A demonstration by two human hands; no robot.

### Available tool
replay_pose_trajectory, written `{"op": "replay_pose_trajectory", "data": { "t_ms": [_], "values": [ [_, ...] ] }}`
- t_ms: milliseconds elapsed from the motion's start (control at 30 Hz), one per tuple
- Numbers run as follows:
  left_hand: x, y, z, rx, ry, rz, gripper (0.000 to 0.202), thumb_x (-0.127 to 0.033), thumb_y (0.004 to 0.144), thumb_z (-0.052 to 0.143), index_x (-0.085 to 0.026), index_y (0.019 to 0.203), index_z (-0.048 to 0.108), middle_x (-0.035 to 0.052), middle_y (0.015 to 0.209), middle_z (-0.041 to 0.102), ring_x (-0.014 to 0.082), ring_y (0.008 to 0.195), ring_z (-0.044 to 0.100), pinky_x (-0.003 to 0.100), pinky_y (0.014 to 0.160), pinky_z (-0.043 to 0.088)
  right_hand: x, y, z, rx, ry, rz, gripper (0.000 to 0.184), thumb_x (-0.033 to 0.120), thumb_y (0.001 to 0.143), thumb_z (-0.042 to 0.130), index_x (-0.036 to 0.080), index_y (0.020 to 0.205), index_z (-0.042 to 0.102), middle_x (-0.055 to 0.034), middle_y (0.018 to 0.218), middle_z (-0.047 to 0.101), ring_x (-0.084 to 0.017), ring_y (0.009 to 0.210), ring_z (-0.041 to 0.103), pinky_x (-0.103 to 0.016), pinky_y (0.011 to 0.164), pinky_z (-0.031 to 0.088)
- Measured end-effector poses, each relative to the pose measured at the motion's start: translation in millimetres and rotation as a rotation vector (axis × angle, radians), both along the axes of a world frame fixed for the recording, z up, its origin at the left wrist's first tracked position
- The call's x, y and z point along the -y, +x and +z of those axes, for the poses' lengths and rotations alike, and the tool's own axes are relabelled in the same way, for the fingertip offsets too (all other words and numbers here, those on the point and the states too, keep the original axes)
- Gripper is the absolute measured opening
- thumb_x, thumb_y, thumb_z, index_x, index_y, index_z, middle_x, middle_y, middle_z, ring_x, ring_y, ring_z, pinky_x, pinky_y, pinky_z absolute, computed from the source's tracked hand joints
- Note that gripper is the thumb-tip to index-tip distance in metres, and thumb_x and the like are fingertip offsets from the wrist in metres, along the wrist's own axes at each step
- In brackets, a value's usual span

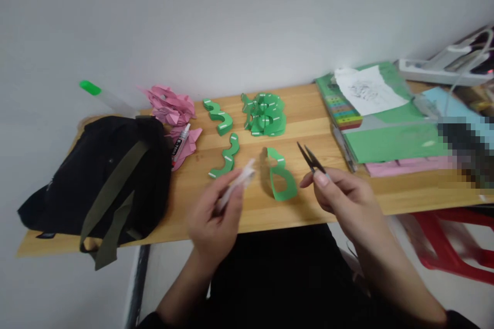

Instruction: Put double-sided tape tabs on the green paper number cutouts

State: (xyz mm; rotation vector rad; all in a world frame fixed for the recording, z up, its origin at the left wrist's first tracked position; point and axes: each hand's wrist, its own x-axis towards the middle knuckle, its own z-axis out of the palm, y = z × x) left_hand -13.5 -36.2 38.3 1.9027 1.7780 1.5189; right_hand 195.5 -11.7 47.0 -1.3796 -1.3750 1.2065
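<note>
My left hand (218, 211) is closed around a small white roll (240, 182) that looks like tape; it is blurred. In my right hand (343, 195) is a pair of small dark scissors (312, 158), their pointed blades parted and aimed up and left. Between the hands, a curled green paper cutout (285, 185) with a white strip on it stands on the table. Behind the left hand lies a wavy green paper stack (227, 159) with white strips. Farther back are a second wavy stack (221, 119) and a cluster of curled green cutouts (270, 115).
A black bag (119, 180) covers the table's left end, beside pink paper scraps (170, 105) and a glue tube (180, 143). On the right lie green paper sheets (386, 144), a drawing (368, 90) and a power strip (428, 72). A red stool (436, 241) stands below the wooden table (320, 133).
</note>
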Motion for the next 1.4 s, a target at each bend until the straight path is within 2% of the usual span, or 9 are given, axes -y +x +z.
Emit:
{"op": "replay_pose_trajectory", "data": {
  "t_ms": [100,200,400,533,767,933,1067,1233,1400],
  "values": [
    [-2,-45,-20.0,-0.482,0.203,0.131,0.031,-0.012,0.081,0.065,-0.02,0.111,0.068,0.0044,0.093,0.077,0.015,0.069,0.07,0.024,0.065,0.05,-1,2,-2.4,0.199,0.082,0.025,0.038,0.052,0.086,0.055,0.02,0.067,0.065,0.0007,0.055,0.053,-0.011,0.049,0.047,-0.024,0.045,0.037],
    [-2,-85,-47.8,-0.808,0.128,0.161,0.034,-0.017,0.085,0.059,-0.016,0.119,0.063,0.0079,0.088,0.076,0.0158,0.056,0.065,0.026,0.057,0.046,-1,6,-8.9,0.383,0.156,0.056,0.037,0.05,0.087,0.054,0.019,0.069,0.065,-0.0012,0.06,0.061,-0.013,0.052,0.053,-0.023,0.047,0.039],
    [6,-106,-80.7,-0.771,-0.235,0.217,0.046,-0.038,0.088,0.056,-0.008,0.123,0.056,0.0049,0.067,0.067,0.0207,0.06,0.063,0.029,0.06,0.046,4,7,-20.9,0.554,0.287,0.123,0.035,0.048,0.088,0.054,0.017,0.077,0.067,0.0019,0.052,0.058,-0.01,0.041,0.048,-0.021,0.041,0.037],
    [8,-88,-70.2,-0.511,-0.312,0.22,0.056,-0.048,0.079,0.065,-0.013,0.121,0.055,0.0066,0.083,0.062,0.0228,0.078,0.061,0.035,0.073,0.049,9,4,-24.9,0.574,0.343,0.189,0.034,0.047,0.088,0.054,0.017,0.08,0.068,0.0016,0.05,0.059,-0.01,0.038,0.049,-0.022,0.041,0.038],
    [11,-36,-37.7,-0.152,-0.256,-0.038,0.014,-0.027,0.09,0.052,-0.02,0.086,0.063,0.0031,0.082,0.062,0.0161,0.079,0.059,0.029,0.074,0.048,15,5,-22.5,0.62,0.4,0.281,0.028,0.043,0.086,0.056,0.018,0.083,0.067,-0.0004,0.054,0.064,-0.012,0.04,0.054,-0.023,0.042,0.037],
    [-1,-50,-43.5,-0.494,-0.558,0.34,0.014,-0.029,0.079,0.058,-0.016,0.085,0.057,0.0099,0.084,0.063,0.0273,0.083,0.062,0.04,0.076,0.048,17,12,-26.8,0.644,0.422,0.275,0.028,0.041,0.088,0.056,0.016,0.086,0.067,-0.0014,0.057,0.066,-0.013,0.042,0.057,-0.023,0.043,0.038],
    [-13,-60,-45.2,-0.482,-0.814,0.397,0.024,-0.027,0.079,0.053,-0.016,0.1,0.054,0.0092,0.085,0.065,0.029,0.085,0.064,0.038,0.072,0.048,18,12,-30.5,0.648,0.426,0.284,0.029,0.043,0.088,0.054,0.016,0.086,0.067,-0.0008,0.056,0.065,-0.012,0.041,0.055,-0.023,0.042,0.036],
    [-25,-68,-44.8,-0.339,-0.813,0.384,0.056,-0.021,0.073,0.054,-0.013,0.128,0.049,0.0023,0.07,0.066,0.0266,0.077,0.067,0.036,0.075,0.048,18,11,-29.9,0.638,0.406,0.306,0.03,0.043,0.089,0.053,0.016,0.086,0.066,-0.0017,0.056,0.065,-0.012,0.041,0.054,-0.024,0.042,0.036],
    [-9,-69,-33.4,0.037,-0.57,0.263,0.056,-0.022,0.068,0.06,-0.014,0.124,0.058,-0.0061,0.059,0.058,0.0125,0.055,0.057,0.026,0.066,0.048,17,12,-30.0,0.584,0.386,0.288,0.026,0.041,0.087,0.055,0.018,0.083,0.066,-0.0005,0.054,0.064,-0.011,0.038,0.052,-0.024,0.041,0.036]
  ]
}}
